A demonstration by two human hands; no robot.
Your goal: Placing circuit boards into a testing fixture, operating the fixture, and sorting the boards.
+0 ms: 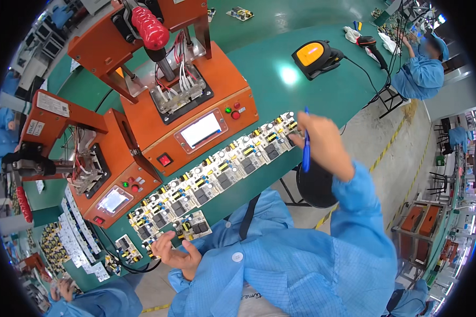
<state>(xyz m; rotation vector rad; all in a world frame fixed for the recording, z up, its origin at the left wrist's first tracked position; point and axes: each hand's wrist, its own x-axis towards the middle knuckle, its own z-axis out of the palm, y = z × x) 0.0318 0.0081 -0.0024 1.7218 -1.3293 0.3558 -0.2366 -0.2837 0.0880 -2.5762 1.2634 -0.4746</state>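
Note:
In my right hand (322,143) is a blue pen (306,150), pointing downward along the fingers. The fingertips of that hand reach the right end of a long row of circuit boards (223,181), covered with yellow, black and white parts. My left hand (177,254) is low at the table's front edge, its fingers apart and slightly curled. Just beyond it lies a separate circuit board (193,226); whether the fingers touch it is not certain. A smaller board (128,249) lies to the left of that hand.
Two orange test fixtures with red-handled levers, a larger one (195,124) and a smaller one (122,182), stand behind the boards. A yellow-black scanner (313,57) rests on the green table (264,79). A black stool (314,187) is near the front edge. Co-workers in blue sit at both sides.

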